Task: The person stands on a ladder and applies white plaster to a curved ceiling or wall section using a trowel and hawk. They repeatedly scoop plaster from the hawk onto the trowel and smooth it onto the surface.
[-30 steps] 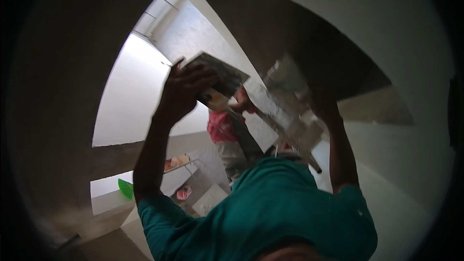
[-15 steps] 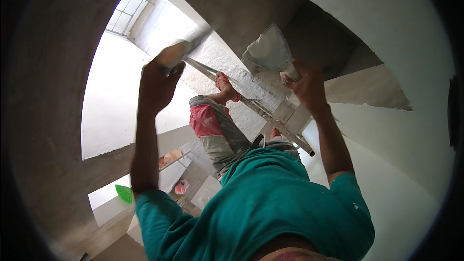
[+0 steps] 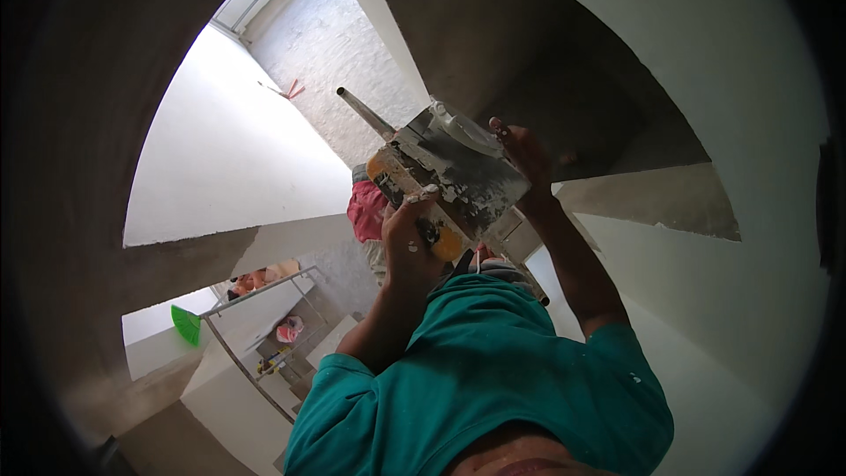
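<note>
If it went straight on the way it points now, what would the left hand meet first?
Beyond the trowel it holds, the left hand would likely meet the scraper at the trowel's far edge, though depth is unclear.

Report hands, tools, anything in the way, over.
Left grip clasps plaster-smeared trowel. Right grip holds putty knife at trowel's blade. Metal pipe beyond trowel; obstruction unclear.

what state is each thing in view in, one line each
left hand: closed on the broad trowel's handle
right hand: beside the blade, grip partly hidden
broad trowel: tilted, blade smeared with pale paste
scraper: pale-coated, at the trowel's upper edge; contact unclear
teal shirt: pale-specked
green fan-shaped thing: spread wide
metal pipe: near end hidden, far end open
</note>
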`<state>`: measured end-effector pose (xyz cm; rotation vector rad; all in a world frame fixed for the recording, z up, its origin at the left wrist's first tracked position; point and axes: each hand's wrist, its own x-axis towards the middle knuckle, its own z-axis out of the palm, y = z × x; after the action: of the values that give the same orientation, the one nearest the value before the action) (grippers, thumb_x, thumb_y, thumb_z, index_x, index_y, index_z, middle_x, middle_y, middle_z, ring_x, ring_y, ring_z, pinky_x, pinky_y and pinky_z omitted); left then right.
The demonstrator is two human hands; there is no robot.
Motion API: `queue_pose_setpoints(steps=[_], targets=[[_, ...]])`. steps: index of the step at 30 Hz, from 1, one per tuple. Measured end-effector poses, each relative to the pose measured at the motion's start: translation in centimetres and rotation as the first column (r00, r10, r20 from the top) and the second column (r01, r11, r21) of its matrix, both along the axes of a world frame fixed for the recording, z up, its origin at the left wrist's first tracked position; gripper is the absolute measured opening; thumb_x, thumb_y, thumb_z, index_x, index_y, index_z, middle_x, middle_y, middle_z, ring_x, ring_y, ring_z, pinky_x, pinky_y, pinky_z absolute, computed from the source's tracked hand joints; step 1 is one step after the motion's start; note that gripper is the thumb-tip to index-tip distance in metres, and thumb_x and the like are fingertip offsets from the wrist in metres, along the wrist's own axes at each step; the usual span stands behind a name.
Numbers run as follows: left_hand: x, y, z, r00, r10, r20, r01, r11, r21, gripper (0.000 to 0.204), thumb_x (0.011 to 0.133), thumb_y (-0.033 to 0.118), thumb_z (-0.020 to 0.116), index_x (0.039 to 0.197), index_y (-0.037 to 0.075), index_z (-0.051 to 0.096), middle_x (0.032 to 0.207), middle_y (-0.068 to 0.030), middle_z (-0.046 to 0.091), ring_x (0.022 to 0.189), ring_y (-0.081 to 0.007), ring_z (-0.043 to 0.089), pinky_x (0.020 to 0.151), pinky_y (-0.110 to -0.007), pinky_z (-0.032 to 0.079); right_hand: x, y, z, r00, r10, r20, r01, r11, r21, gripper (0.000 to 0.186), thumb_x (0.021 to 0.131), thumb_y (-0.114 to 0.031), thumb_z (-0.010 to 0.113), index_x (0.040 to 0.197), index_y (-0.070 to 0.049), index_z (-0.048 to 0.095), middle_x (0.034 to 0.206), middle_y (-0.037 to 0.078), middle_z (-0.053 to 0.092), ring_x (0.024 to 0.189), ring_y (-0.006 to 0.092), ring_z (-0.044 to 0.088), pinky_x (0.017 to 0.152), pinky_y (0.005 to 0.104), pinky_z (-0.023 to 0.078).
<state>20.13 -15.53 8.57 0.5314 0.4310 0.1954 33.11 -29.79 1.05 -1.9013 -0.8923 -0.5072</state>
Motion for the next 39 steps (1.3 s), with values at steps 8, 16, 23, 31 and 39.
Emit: queue_pose_setpoints(steps=[8, 16, 23, 31, 39], targets=[[0.0, 1.1, -0.9, 0.976, 0.197, 0.096, -0.212, 0.959, 0.188, 0.033, 0.081, 0.004, 0.056, 0.113, -0.001, 0.053, 0.099, -0.0118, 0.062, 0.086, -0.0247, 0.064, 0.075, -0.038, 0.055, 3.8, -3.0, -4.8, 0.993, 0.022, 0.113, 0.010, 0.962, -0.271, 0.062, 0.073, 0.005, 0.062, 0.130, -0.020, 0.056, 0.096, 0.009, 0.062, 0.081, 0.0273, 0.061, 0.070, 0.0389, 0.051], [3.8, 11.8, 3.5, 0.862, 0.407, 0.303, -0.501, 0.775, 0.384, 0.039, 0.080, 0.003, 0.057, 0.118, 0.001, 0.049, 0.107, -0.0105, 0.059, 0.098, -0.0234, 0.060, 0.084, -0.036, 0.051, -1.7, -5.5, -20.0, 0.768, -0.319, -0.555, 0.139, 0.929, -0.342, 0.031, 0.070, -0.018, 0.071, 0.093, 0.000, 0.060, 0.085, 0.026, 0.064, 0.084, 0.0450, 0.061, 0.071, 0.0499, 0.049], [6.8, 20.8, 3.5, 0.806, 0.366, 0.466, -0.469, -0.085, 0.879, 0.034, 0.078, 0.001, 0.058, 0.112, 0.005, 0.057, 0.110, -0.0180, 0.060, 0.098, -0.0363, 0.058, 0.084, -0.045, 0.047, -8.7, -11.3, -23.1, 0.549, -0.416, -0.725, 0.095, 0.893, -0.440, 0.025, 0.071, -0.013, 0.072, 0.090, 0.002, 0.065, 0.083, 0.025, 0.065, 0.084, 0.0431, 0.063, 0.072, 0.0460, 0.049], [12.2, 23.5, 16.7, 0.668, 0.386, 0.637, -0.675, -0.047, 0.736, 0.030, 0.078, 0.002, 0.059, 0.108, 0.001, 0.059, 0.107, -0.0213, 0.061, 0.097, -0.0405, 0.059, 0.080, -0.043, 0.048, -8.4, -14.0, -25.8, 0.473, -0.407, -0.782, 0.142, 0.910, -0.389, 0.030, 0.064, -0.014, 0.076, 0.089, 0.001, 0.065, 0.084, 0.022, 0.066, 0.083, 0.0421, 0.064, 0.072, 0.0459, 0.049], [23.4, 29.7, 33.6, 0.634, -0.083, 0.769, 0.191, -0.947, -0.260, 0.050, 0.082, 0.009, 0.052, 0.132, 0.015, 0.050, 0.130, -0.0068, 0.054, 0.119, -0.0276, 0.053, 0.095, -0.055, 0.039, -7.1, -14.7, -26.0, 0.494, -0.458, -0.739, 0.151, 0.882, -0.446, 0.026, 0.069, -0.006, 0.072, 0.090, 0.006, 0.063, 0.084, 0.024, 0.065, 0.086, 0.0440, 0.062, 0.073, 0.0462, 0.047]])
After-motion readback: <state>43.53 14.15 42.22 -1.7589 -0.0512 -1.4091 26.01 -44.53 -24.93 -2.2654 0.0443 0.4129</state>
